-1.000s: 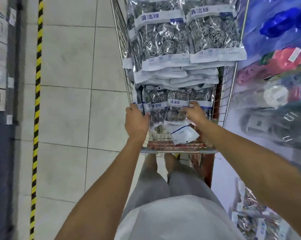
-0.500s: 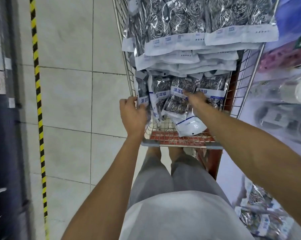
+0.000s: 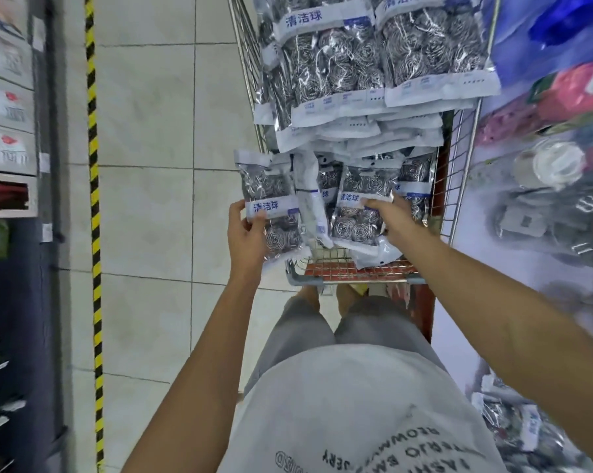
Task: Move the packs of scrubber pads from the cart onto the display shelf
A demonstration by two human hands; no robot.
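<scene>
"清洁球" stands on the pack (image 3: 271, 206) in the left hand (image 3: 245, 238), the pack (image 3: 358, 209) under the right hand (image 3: 392, 220), and the stacked packs (image 3: 325, 59) beyond both hands.

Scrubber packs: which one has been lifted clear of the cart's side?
The pack in the left hand: that scrubber pack hangs outside the cart's wire wall, above the floor tiles. All others sit inside.

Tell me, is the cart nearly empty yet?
Not nearly. Some packs already lie low on the right, probably on the shelf. The left hand holds one pack and the right hand holds another pack. A tall stack still fills the cart.
</scene>
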